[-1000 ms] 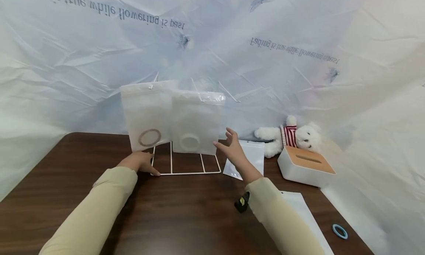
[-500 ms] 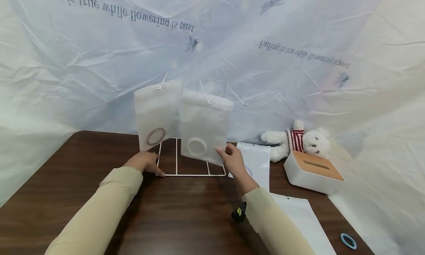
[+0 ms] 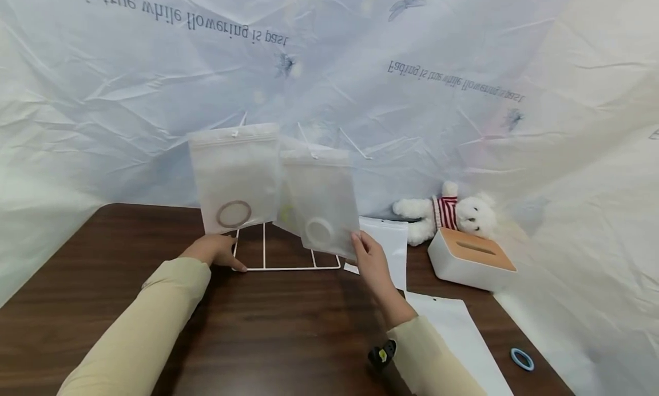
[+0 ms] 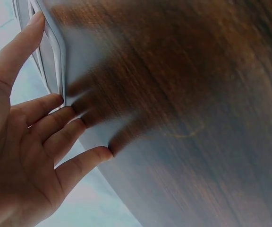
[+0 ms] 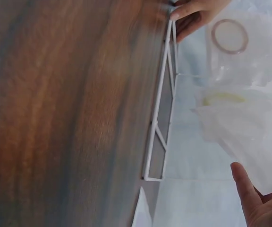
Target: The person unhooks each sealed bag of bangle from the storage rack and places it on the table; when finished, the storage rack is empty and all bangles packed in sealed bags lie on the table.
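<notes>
A white wire rack (image 3: 288, 269) stands on the table, its hooks reaching forward. My left hand (image 3: 216, 252) rests at its front left corner; in the left wrist view, the thumb touches a rod and the fingers are nearly straight. A frosted zip bag (image 3: 234, 175) with a brown ring hangs on the left hook. On the middle hook hangs another frosted zip bag (image 3: 321, 193) with a white ring inside. My right hand (image 3: 374, 265) pinches its lower right corner. Partly hidden behind it is a zip bag with a yellow ring (image 5: 223, 98).
Right of the rack lie a white zip bag (image 3: 391, 247) and, nearer, another white bag (image 3: 458, 333). A tissue box (image 3: 473, 258) with a wooden lid stands beside a white plush bear (image 3: 465, 213). A blue ring (image 3: 522, 359) lies near the right edge. Patterned white sheeting hangs behind.
My right hand has reached the middle bag, taken its lower corner and drawn it right and forward, uncovering the bag behind. The left hand has stayed at the rack's corner.
</notes>
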`<control>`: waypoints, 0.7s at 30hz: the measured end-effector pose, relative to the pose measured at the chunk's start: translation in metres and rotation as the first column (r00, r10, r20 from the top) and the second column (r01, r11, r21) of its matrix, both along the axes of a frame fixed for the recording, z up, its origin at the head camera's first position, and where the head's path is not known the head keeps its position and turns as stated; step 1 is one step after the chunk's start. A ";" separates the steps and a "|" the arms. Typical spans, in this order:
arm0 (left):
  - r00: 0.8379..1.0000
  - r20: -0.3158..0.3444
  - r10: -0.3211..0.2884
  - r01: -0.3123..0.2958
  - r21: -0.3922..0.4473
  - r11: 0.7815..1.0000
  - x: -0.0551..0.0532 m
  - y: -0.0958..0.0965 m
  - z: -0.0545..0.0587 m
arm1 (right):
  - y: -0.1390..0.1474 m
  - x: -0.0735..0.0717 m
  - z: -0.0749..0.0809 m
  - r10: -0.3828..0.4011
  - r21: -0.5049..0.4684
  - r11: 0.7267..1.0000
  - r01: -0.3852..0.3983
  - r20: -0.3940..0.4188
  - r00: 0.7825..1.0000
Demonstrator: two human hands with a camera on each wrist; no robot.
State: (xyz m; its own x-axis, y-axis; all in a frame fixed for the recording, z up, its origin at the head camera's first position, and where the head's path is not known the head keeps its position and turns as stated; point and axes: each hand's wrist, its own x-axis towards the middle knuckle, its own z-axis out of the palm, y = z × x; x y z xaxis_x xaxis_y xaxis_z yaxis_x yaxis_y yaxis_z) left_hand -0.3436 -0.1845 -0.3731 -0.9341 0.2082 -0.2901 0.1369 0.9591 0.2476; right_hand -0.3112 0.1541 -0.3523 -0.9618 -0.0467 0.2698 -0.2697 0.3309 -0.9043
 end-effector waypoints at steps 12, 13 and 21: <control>1.000 0.012 -0.002 0.002 -0.020 1.000 0.000 -0.013 -0.002 | -0.001 0.046 0.019 0.134 -0.076 0.989 -0.127 0.102 0.986; 1.000 0.011 -0.001 0.001 -0.020 1.000 0.000 -0.013 -0.002 | -0.001 0.050 0.021 0.139 -0.081 0.988 -0.131 0.107 0.984; 1.000 0.013 0.007 -0.007 0.001 1.000 0.001 -0.013 -0.001 | 0.009 0.082 0.029 0.175 -0.147 0.978 -0.146 0.210 0.962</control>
